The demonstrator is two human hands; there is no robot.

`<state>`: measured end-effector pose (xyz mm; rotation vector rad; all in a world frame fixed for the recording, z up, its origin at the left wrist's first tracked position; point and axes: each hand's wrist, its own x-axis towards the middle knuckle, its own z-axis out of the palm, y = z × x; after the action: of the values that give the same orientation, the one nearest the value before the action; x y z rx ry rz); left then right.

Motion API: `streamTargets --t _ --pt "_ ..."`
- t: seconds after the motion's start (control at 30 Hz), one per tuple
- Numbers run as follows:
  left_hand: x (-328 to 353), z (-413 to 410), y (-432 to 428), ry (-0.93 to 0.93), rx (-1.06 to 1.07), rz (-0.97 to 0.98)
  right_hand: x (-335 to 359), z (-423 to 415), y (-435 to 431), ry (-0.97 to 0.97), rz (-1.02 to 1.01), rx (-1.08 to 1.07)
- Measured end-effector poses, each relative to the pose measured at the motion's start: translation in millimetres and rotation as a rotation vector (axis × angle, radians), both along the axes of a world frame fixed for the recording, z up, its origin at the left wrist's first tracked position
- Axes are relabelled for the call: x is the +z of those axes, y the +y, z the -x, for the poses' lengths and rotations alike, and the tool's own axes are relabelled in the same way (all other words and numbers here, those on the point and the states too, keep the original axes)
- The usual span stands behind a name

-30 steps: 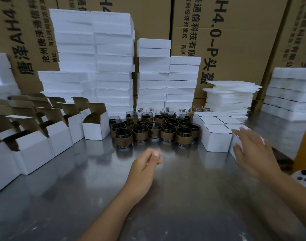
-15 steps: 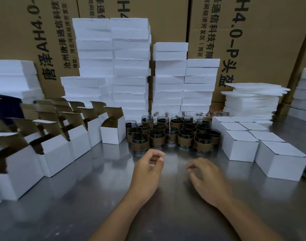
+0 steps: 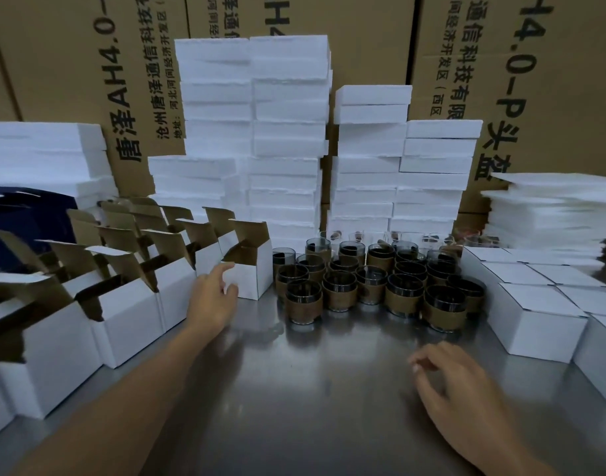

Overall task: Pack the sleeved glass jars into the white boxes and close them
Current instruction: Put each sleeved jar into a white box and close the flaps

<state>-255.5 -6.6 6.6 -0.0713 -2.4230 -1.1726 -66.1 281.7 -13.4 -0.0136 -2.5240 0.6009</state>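
Several glass jars in brown sleeves (image 3: 373, 283) stand clustered at the middle of the steel table (image 3: 312, 389). Left of them stands a row of open white boxes with raised brown flaps; the nearest one (image 3: 251, 273) is right beside the jars. My left hand (image 3: 212, 297) reaches to this box, fingers spread at its front face, holding nothing. My right hand (image 3: 453, 383) hovers low over the table in front of the jars, fingers loosely bent and empty. Closed white boxes (image 3: 538, 321) sit to the right of the jars.
Tall stacks of white foam slabs (image 3: 288, 139) rise behind the jars, with more (image 3: 37, 156) at far left and thin white sheets (image 3: 552, 214) at right. Large brown cartons (image 3: 535, 80) form the back wall. A dark blue object (image 3: 23, 228) lies behind the open boxes.
My left hand has moved forward and left from the table's middle to the nearest open box. My right hand left the closed boxes and drew back toward me. The view shifted left.
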Motion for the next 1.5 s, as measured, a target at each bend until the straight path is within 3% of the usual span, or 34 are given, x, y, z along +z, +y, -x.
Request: streamTargets --t 0.2,0.37,0.9,1.03,1.2,1.5 --pt "7.6 26.6 -2.7 -0.15 0.005 0.214 1.6 2.1 -1.2 -0.022 -0.002 -0.001" --pt "13.8 18.3 -2.9 -0.161 0.067 0.24 -0.8 3.5 1.7 0.004 -0.013 0.005" --pt "38.4 -107.1 50.4 0.262 -0.151 0.004 -2.9 2.7 2.4 0.028 0.034 0.027" --pt "36.8 -141.6 94.0 0.25 -0.271 0.006 -2.7 -2.1 -1.0 0.078 0.197 0.149" --pt "16.2 -161.7 137.8 0.146 -0.392 0.001 -2.2 -2.6 -3.6 0.006 0.448 0.245" --pt "1.1 -155.3 151.8 0.106 -0.518 0.003 -3.9 5.7 0.9 0.063 0.459 0.159"
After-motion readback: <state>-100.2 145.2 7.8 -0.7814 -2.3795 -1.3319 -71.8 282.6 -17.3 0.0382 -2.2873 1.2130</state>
